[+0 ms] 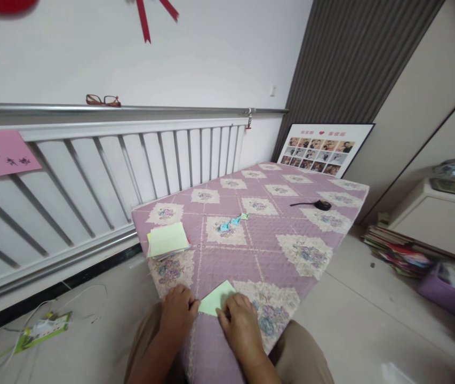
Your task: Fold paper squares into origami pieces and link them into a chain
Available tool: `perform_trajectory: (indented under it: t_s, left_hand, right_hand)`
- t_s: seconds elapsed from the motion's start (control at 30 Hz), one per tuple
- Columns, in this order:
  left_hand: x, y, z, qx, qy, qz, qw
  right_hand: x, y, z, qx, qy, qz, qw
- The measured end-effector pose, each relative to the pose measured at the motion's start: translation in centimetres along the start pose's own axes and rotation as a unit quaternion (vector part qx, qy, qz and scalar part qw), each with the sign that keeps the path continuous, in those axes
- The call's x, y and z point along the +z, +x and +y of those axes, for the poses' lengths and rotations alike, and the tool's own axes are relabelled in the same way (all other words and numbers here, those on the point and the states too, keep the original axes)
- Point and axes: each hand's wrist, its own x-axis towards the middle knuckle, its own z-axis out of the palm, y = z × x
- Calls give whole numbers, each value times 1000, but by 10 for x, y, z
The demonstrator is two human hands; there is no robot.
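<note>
A light green sheet of paper lies on the flowered tablecloth close to me, folded into what looks like a triangle or a turned square. My left hand is closed, its thumb and forefinger at the paper's left corner. On the right side, my right hand rests with curled fingers and thumb on the paper, covering that corner. A stack of coloured paper sheets, pale green on top, sits beyond my left hand. Farther off stand several small folded paper pieces, among them a blue one and a green one.
The purple tablecloth covers a table beside a white radiator. A black object with a strap lies toward the right edge. A photo board leans at the far end. A power strip with cables is on the floor at left.
</note>
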Motion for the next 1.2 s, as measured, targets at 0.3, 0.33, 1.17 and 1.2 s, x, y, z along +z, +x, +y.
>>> perform_trajectory:
  t_s: [0.3,0.33,1.17,1.2]
  left_hand:
    - [4,-3,11,125,34,-10,991]
    - [5,-5,13,158,34,-24,987]
    - [1,9,2,343,117,-66,930]
    - [2,9,2,346,120,-63,929]
  right_hand:
    - [-1,-1,-1,10,7,-10,1000]
    - [-1,0,-1,10,7,-8,1000]
    - [-4,-3,0,-19,9,11,1000]
    - [-4,-3,0,-21,7,14,1000]
